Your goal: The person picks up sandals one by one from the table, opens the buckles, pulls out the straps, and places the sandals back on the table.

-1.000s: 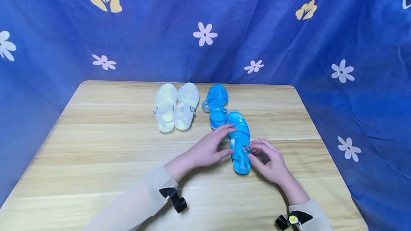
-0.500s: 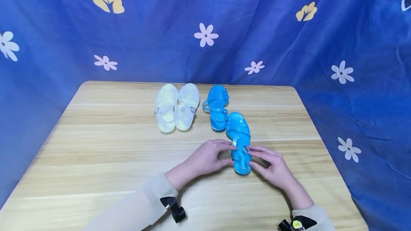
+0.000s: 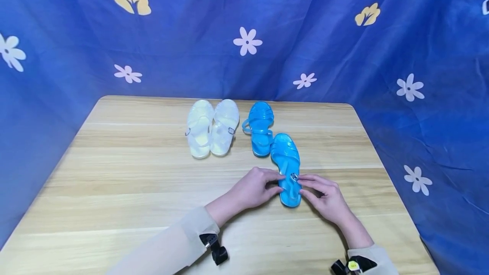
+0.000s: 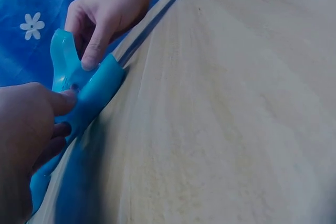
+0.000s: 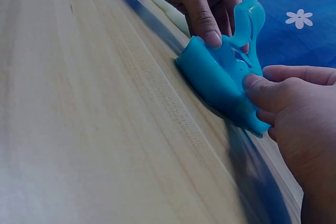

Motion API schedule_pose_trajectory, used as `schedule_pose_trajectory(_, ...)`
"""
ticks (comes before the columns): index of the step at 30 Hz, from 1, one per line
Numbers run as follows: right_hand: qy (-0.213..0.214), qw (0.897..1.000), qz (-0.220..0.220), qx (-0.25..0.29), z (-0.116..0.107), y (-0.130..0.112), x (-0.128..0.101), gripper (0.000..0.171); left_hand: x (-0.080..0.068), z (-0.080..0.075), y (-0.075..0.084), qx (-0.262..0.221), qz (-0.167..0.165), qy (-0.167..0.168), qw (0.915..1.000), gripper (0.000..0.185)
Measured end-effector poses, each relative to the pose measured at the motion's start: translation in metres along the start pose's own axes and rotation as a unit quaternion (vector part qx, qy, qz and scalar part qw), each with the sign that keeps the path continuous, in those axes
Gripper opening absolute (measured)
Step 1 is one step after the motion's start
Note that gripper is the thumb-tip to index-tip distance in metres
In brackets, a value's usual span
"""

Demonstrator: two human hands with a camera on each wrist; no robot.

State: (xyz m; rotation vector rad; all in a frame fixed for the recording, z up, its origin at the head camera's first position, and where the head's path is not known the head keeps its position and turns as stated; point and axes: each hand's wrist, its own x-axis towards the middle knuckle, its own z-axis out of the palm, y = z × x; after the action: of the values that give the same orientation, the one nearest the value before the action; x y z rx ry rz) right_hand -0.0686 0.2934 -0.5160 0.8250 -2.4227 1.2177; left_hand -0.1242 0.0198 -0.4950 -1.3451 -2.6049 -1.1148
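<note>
A blue jelly sandal (image 3: 285, 150) lies on the table between both hands, toe pointing away, a silver buckle (image 3: 294, 177) on its right side. My left hand (image 3: 254, 188) grips its left edge near the heel with thumb and fingers. On the other side, my right hand (image 3: 324, 196) pinches the strap and side by the buckle. In the right wrist view, the right thumb (image 5: 254, 81) presses the side of the sandal (image 5: 210, 77), and the heel strap stands up. The second blue sandal (image 3: 261, 128) lies just behind, close to the first one's toe.
Two white sandals, a left one (image 3: 199, 133) and a right one (image 3: 225, 126), lie side by side left of the blue pair. A wooden table (image 3: 133, 173) carries everything. Blue cloth (image 3: 183, 24) with flower prints hangs behind and at the sides.
My left hand has moved from the sandal's front straps back toward its heel and now grips the left edge. The right fingers have shifted slightly around the buckle. The sandals stay in place.
</note>
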Motion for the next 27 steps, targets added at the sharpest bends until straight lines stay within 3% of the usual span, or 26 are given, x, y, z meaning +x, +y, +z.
schedule_pose_trajectory(5,-0.01,0.999,0.026,-0.022,-0.003,0.002,0.002,0.035,0.006,0.001,0.0,0.002,-0.011,0.001,0.9999,0.037)
schedule_pose_trajectory(20,-0.001,0.997,0.011,-0.075,-0.009,0.023,0.025,0.031,0.034,0.004,-0.009,0.008,-0.054,0.032,0.998,0.033)
schedule_pose_trajectory(27,0.005,0.996,0.011,-0.086,-0.011,0.035,0.039,0.029,0.046,0.002,-0.006,0.052,-0.094,0.033,0.9937,0.033)
